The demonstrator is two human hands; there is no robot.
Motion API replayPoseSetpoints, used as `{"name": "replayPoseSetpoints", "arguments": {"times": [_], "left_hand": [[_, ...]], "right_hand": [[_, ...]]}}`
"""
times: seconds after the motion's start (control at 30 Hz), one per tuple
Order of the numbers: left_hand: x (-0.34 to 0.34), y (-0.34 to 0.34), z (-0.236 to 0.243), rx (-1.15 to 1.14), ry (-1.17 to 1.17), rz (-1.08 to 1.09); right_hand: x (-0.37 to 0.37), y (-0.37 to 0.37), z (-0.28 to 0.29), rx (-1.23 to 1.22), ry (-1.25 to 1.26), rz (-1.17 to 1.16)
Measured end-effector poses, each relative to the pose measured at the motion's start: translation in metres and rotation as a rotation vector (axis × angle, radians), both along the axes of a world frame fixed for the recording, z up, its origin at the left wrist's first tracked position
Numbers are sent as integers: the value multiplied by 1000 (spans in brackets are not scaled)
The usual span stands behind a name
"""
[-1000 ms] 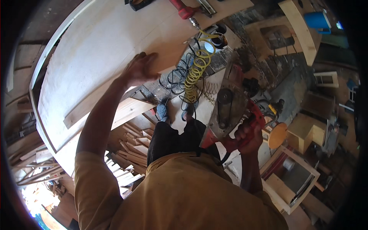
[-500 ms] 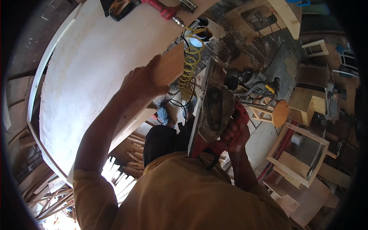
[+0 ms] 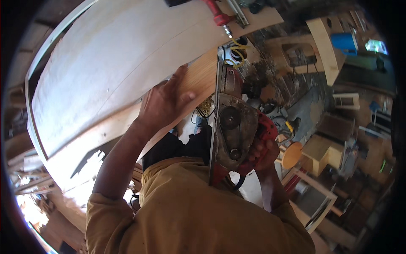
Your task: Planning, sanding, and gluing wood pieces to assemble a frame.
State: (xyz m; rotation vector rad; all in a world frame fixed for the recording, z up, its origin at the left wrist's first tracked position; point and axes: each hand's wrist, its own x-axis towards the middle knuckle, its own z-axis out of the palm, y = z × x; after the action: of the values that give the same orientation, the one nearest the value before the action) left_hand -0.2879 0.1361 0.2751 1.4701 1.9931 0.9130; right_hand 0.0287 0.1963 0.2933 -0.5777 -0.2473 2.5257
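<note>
My left hand [image 3: 163,99] is closed around a pale wooden plank [image 3: 201,70] at the edge of a large sheet of plywood [image 3: 93,51]. The plank slants up to the right, its upper end close beside the planer's flat sole. My right hand [image 3: 262,154] grips the red rear handle of a power planer [image 3: 232,127], turned on its side with its worn metal body and exposed belt pulleys facing up. Whether plank and sole touch, I cannot tell.
A red air tool [image 3: 220,17] with a yellow coiled hose [image 3: 239,55] lies on the plywood's far edge. At right stand a round wooden stool [image 3: 291,154], a box [image 3: 321,154] and a frame [image 3: 327,199]. Wood offcuts [image 3: 29,182] are piled at lower left.
The planer has moved left and swung more upright, its sole now beside the plank. The plank has been lifted and shifted right toward it in my left hand. The view has shifted a little.
</note>
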Motion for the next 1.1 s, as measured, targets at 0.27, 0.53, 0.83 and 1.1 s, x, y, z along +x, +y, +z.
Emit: {"name": "replayPoseSetpoints", "arguments": {"times": [0.27, 0.53, 0.83, 1.1], "left_hand": [[19, -28, 14, -164, -47, 305], [57, -52, 5, -145, -96, 490], [71, -59, 5, -128, -136, 506], [73, -57, 3, -128, -122, 478]], "right_hand": [[4, 28, 4, -10, -20, 206], [8, 53, 11, 36, -122, 385], [10, 65, 10, 46, -62, 434], [4, 68, 9, 72, -45, 402]]}}
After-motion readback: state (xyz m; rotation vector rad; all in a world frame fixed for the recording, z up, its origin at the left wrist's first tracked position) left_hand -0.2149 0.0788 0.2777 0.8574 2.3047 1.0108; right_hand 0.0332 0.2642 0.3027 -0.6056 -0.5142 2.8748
